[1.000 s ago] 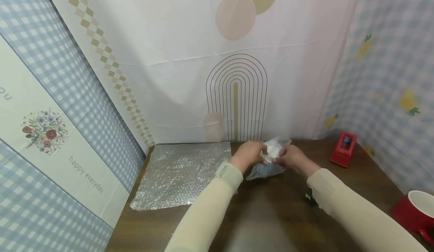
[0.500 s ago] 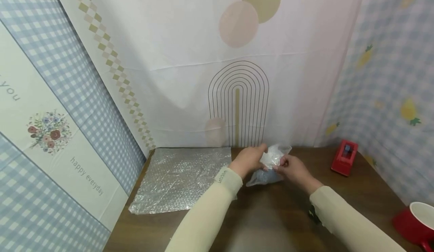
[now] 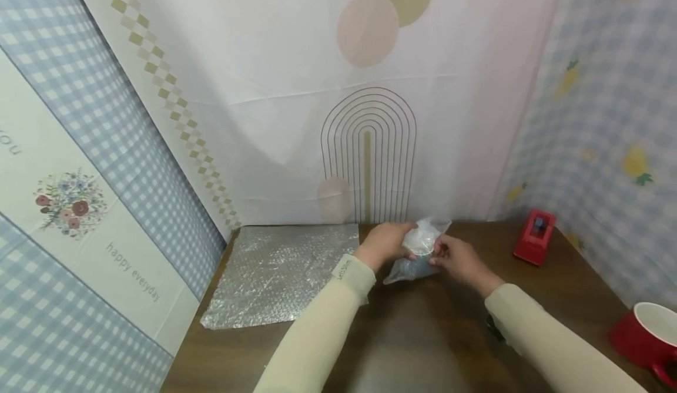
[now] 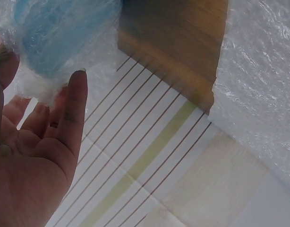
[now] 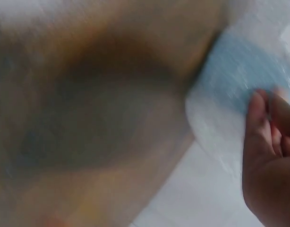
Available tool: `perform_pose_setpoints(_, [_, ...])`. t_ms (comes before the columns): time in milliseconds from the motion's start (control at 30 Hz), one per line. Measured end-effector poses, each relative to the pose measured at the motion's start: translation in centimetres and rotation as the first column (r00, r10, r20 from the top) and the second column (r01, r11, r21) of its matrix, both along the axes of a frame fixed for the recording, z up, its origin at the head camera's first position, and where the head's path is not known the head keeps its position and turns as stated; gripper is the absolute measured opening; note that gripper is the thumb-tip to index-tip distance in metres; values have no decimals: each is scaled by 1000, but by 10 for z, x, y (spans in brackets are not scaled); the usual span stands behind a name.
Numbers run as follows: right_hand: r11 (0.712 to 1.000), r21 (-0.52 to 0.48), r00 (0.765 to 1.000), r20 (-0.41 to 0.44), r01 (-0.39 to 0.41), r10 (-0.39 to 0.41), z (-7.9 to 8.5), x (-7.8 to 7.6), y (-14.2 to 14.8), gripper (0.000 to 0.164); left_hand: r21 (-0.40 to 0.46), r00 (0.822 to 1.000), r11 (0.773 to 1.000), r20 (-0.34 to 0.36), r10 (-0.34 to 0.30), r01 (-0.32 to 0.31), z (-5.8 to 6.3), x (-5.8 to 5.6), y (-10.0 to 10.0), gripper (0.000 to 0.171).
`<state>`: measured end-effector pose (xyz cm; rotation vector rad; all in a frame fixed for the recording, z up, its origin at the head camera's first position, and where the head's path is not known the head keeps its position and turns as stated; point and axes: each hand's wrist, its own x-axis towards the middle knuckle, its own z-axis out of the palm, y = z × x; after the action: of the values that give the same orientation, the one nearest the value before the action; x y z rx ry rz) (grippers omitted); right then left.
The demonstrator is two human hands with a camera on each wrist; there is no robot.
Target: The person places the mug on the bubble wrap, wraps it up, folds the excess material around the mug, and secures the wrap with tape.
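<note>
Wall cloth (image 3: 100,234): says "happy everyday".
Left sleeve (image 3: 330,316): tiny letters, hard to read.
Left hand (image 3: 385,244): holds the wrapped bundle (image 3: 415,267).
Bundle: between both hands, at the back of the table (image 3: 423,340).
Right hand (image 3: 459,259): pinches its wrap.

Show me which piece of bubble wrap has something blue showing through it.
The crumpled piece held by the left hand and right hand: blue shows through it. The other, a flat sheet on the table to the left, shows no blue.

Head camera looks forward, down; close wrist views apparently share the wrapped bundle (image 3: 421,245)
</note>
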<state>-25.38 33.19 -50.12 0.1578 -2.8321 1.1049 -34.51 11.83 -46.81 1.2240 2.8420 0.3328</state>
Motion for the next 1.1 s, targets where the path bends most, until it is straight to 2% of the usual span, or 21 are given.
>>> perform_pose_setpoints(67, [999,13,999,37,-30,29,12,-4,4,19,1,1000,1000,2,1,-1,2,-1,-1,85])
perform_pose_setpoints(167, [1000,-3,996,90,-5,5,31,-7,6,11,1,1000,1000,3,22,-22,4,-2,-2,85])
perform_pose_setpoints(233, [999,-2,993,114,42,-42,39,-10,4,22,-7,999,999,-5,48,-48,5,-1,-2,84])
perform_pose_setpoints(300, [997,19,989,124,79,-81,44,-12,-2,41,-26,996,996,-27,82,-83,5,1,-2,84])
perform_pose_setpoints(400, [992,93,992,91,83,-91,43,-18,-10,65,-49,989,991,-85,120,-125,4,5,0,82])
perform_pose_setpoints(533, [984,158,996,31,76,-82,40,-26,-17,74,-44,982,990,-138,129,-136,3,9,-1,87])
perform_pose_setpoints(600, [983,173,997,24,66,-71,41,-28,-18,74,-18,987,992,-108,121,-123,5,8,-5,92])
perform_pose_setpoints(700, [985,170,999,29,37,-42,42,-31,-19,72,71,995,993,20,97,-98,12,2,-16,94])
perform_pose_setpoints(800, [990,144,999,45,4,-10,42,-34,-20,70,145,990,986,122,68,-85,18,-10,-28,91])
perform_pose_setpoints(933, [993,116,998,62,-20,13,42,-35,-23,69,135,991,988,118,57,-73,22,-16,-34,86])
perform_pose_setpoints(1100, [993,113,998,48,-42,37,43,-37,-26,67,129,991,988,116,73,-88,19,-14,-35,86])
